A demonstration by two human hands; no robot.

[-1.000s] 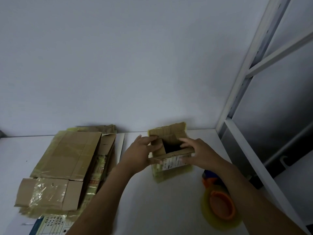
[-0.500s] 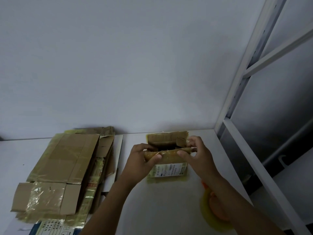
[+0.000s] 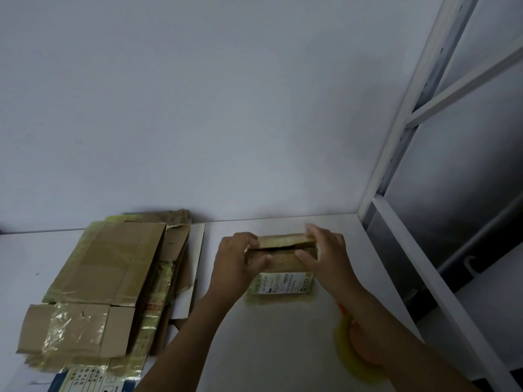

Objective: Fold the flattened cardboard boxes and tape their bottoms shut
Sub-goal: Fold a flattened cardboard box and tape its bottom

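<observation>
A small cardboard box (image 3: 283,281) with a white label on its near side stands on the white table (image 3: 271,349). Its two long top flaps are folded down and nearly meet along a dark seam. My left hand (image 3: 237,261) grips the box's left end, thumb on the near flap and fingers curled over the far flap. My right hand (image 3: 325,256) grips the right end the same way. A roll of yellowish tape on an orange dispenser (image 3: 356,355) lies at the near right, partly hidden under my right forearm.
A pile of flattened cardboard boxes (image 3: 107,278) with old tape lies on the left of the table. A printed blue-and-white sheet (image 3: 85,381) pokes out beneath it. A white metal shelf frame (image 3: 418,267) borders the table's right side. A wall stands behind.
The box's top was open a second ago. Both hands have since folded the long flaps down, and they now hold them nearly closed over the opening.
</observation>
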